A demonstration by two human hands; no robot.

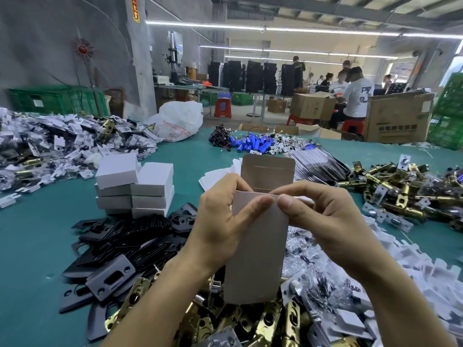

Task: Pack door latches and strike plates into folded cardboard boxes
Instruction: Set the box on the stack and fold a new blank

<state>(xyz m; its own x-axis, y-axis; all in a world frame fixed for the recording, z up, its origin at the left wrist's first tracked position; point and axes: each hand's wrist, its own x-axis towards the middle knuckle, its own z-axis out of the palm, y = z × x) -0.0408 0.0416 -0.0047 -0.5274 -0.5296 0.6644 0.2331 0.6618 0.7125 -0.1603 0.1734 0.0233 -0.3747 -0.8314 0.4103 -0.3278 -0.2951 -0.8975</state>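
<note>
I hold a flat, unfolded grey cardboard box (258, 249) upright in mid-air over the table. My left hand (223, 221) grips its left edge, thumb across the front panel. My right hand (323, 219) pinches the top right of the front panel, and the far flap stands open behind it. Black strike plates (125, 246) lie heaped at lower left. Brass door latches (400, 191) are piled at right, and more brass latches (263, 324) lie under my wrists. A stack of closed white boxes (135, 187) stands left of centre.
A green table (32, 244) carries it all. White plastic inserts (426, 279) lie at right, bagged screws (308, 259) beneath my right hand, flat box blanks (220, 176) behind the box, blue batteries (253, 144) farther back. People work among cartons at the back right.
</note>
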